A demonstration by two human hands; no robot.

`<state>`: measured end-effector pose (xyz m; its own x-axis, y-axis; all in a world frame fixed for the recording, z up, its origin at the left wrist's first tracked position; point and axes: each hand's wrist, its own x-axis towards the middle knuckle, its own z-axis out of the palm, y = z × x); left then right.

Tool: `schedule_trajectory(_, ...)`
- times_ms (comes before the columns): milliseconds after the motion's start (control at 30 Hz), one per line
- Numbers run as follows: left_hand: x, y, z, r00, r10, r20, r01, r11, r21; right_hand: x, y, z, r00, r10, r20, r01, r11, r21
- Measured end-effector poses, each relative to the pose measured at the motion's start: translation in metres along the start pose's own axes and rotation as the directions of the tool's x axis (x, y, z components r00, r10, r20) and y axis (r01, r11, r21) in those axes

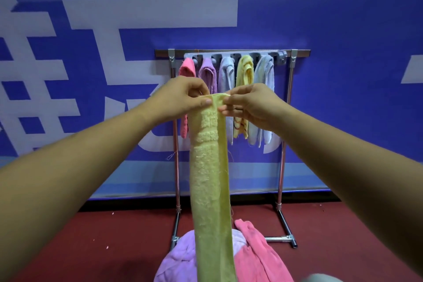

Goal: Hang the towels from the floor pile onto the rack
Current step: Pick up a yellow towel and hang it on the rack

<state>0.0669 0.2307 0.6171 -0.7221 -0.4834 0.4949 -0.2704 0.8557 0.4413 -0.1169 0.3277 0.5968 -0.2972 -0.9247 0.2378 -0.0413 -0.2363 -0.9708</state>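
A long yellow-green towel (210, 178) hangs straight down in front of me. My left hand (183, 96) and my right hand (249, 103) pinch its top edge from either side, at chest height. Behind it stands the metal rack (286, 121), with a grey hook strip (229, 55) under its top bar. Several towels hang from the hooks: pink (186, 68), purple (207, 73), pale lavender (226, 73), yellow (245, 68) and light blue (265, 71). On the floor below lie a purple towel (178, 256) and a pink towel (256, 252).
A blue wall banner (343, 75) with large white characters stands right behind the rack. The floor (343, 236) is dark red. The rack's feet (288, 238) stick forward on the floor beside the pile. The rightmost hook (282, 55) on the strip holds nothing.
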Motion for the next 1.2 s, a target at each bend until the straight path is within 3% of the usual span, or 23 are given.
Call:
schedule_trajectory(233,0.001,0.005,-0.001,0.998,-0.055,-0.037,0.047,0.982,-0.185,-0.004,-0.005,0.013,0.979,-0.2,-0.025,0.193,0.968,-0.16)
schedule_trajectory(467,0.001,0.001,-0.001,0.995,-0.083,-0.05,0.069,0.969,-0.235,-0.004,-0.005,0.014,0.973,-0.161,0.164,0.185,0.971,-0.149)
schedule_trajectory(600,0.002,-0.001,0.001,0.995,-0.094,-0.044,0.083,0.976,-0.2,-0.002,-0.001,0.014,0.961,-0.195,0.194,0.258,0.881,-0.395)
schedule_trajectory(700,0.0,-0.001,0.0,0.996,-0.085,-0.026,0.078,0.976,-0.203,-0.001,0.0,0.016,0.963,-0.216,0.159,0.264,0.866,-0.425)
schedule_trajectory(767,-0.001,-0.005,-0.003,0.995,-0.076,0.059,0.084,0.987,-0.141,-0.001,-0.001,0.014,0.97,-0.212,0.116,0.241,0.886,-0.397)
schedule_trajectory(867,-0.005,-0.012,-0.01,0.971,-0.115,0.208,0.085,0.985,0.149,-0.001,-0.003,0.007,0.983,-0.168,0.071,0.182,0.93,-0.319)
schedule_trajectory(900,-0.005,-0.014,-0.013,0.966,-0.13,0.222,0.093,0.981,0.171,-0.002,-0.004,0.003,0.986,-0.15,0.072,0.165,0.936,-0.312)
schedule_trajectory(1033,-0.009,-0.016,-0.015,0.969,-0.111,0.222,0.126,0.991,-0.054,-0.005,0.001,-0.002,0.992,-0.091,0.088,0.114,0.944,-0.311)
schedule_trajectory(1200,-0.009,-0.025,-0.001,0.992,-0.119,0.043,0.126,0.942,-0.312,-0.004,0.001,-0.003,0.995,-0.086,0.047,0.093,0.979,-0.184)
